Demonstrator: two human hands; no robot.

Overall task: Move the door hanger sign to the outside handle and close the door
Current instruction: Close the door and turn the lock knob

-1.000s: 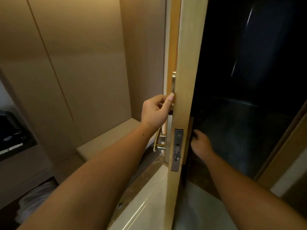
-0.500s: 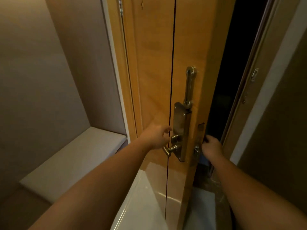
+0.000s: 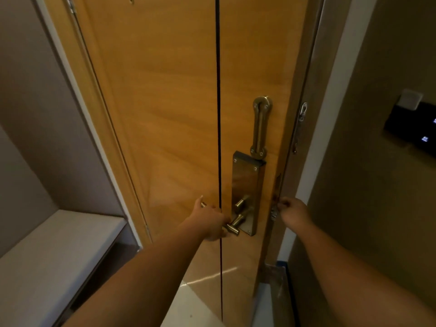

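While the door nears shut: two hands steady it
Left hand point(image 3: 210, 220): wrapped around the inside handle point(image 3: 232, 226), pulling
Right hand point(image 3: 293, 212): curled at the door point(image 3: 165, 102) edge, guiding
Sign: hidden, presumably outside

One head-worn camera looks forward and down, close to the door point(image 3: 165, 102), with both forearms reaching in from below.
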